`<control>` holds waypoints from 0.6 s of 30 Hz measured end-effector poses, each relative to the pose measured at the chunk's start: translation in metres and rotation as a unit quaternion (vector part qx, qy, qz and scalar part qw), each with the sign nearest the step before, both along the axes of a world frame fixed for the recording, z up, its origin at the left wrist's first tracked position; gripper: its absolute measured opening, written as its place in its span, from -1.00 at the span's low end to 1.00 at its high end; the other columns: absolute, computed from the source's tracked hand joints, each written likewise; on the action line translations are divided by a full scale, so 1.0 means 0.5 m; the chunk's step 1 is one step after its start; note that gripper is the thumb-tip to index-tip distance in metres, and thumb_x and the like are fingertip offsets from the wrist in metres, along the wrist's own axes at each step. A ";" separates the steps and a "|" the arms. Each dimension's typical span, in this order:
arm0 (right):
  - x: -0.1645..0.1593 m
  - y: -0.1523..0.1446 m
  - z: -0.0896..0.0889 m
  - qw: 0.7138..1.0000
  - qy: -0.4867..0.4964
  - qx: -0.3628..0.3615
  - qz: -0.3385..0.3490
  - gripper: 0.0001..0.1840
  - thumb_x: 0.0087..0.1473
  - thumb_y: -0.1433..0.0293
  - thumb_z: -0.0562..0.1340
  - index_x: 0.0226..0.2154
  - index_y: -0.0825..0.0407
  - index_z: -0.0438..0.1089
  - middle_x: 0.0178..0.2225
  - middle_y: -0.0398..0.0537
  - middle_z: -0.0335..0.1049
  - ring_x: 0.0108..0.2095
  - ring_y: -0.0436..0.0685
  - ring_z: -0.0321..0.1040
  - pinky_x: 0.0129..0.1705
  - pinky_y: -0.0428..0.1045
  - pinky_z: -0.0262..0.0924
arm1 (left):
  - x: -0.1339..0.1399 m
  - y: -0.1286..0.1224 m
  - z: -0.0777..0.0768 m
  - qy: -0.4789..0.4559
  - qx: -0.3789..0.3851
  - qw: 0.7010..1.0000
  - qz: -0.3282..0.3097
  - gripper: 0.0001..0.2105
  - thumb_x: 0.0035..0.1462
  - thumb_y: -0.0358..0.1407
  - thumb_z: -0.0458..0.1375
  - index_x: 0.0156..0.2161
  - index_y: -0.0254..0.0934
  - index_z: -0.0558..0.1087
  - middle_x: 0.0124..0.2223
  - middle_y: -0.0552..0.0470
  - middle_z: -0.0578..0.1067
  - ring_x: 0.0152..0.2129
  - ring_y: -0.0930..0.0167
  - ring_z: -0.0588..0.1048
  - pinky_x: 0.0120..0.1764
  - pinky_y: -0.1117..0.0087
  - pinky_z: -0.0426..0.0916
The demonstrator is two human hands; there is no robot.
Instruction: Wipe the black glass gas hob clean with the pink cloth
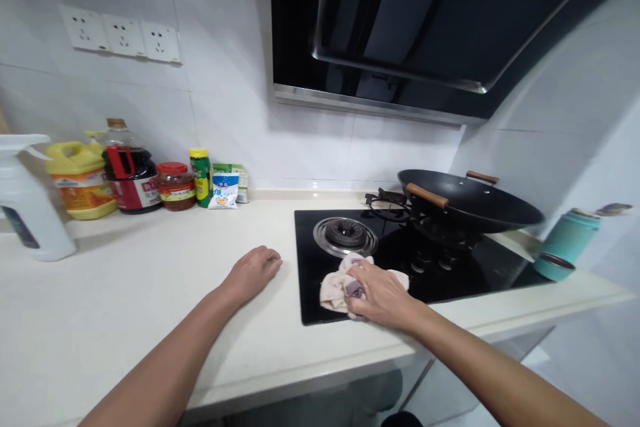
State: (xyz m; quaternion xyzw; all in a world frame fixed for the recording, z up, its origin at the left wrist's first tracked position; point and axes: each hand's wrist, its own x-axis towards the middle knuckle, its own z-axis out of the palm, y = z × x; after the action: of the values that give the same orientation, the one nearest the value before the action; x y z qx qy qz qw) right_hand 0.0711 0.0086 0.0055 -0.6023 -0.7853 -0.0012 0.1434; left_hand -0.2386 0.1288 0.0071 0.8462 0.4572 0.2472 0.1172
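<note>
A pale cloth [334, 290] with a purple patch lies bunched on the front left of the black glass gas hob [313, 267]. My right hand [380, 293] grips it and presses it against the glass, just in front of the left burner [346, 233]. My left hand [256, 272] is over the white counter, left of the hob, with its fingers loosely curled and nothing seen in them. A black wok [475, 197] with wooden handles sits over the right side of the hob. The burner's pan support [387, 203] stands off it, behind and to its right.
A dark range hood [400, 27] hangs low above the hob. Along the wall stand a yellow jug [83, 180], a dark sauce bottle [133, 177], a red-lidded jar [176, 187] and seasonings [201, 177]. A white spray bottle [30, 200] is far left, a turquoise utensil holder [570, 240] far right.
</note>
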 end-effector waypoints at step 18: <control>0.333 -0.161 0.013 0.940 0.221 -0.020 -0.260 -0.61 0.05 -0.01 0.12 -0.28 -0.09 0.44 -0.24 -0.04 0.55 -0.19 0.24 0.47 -0.17 0.05 0.30 | 0.006 -0.005 0.007 -0.022 0.004 1.000 -0.012 -0.66 0.24 -0.16 -0.04 -0.16 -0.26 0.54 -0.12 -0.14 0.57 -0.15 0.22 0.52 -0.05 0.23 0.36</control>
State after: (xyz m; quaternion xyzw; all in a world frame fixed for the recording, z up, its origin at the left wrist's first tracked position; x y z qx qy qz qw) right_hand 0.2378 -0.0720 0.0120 -0.7732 -0.5496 0.1104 0.2965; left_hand -0.2355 0.1264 0.0104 0.8466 0.4428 0.2666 0.1267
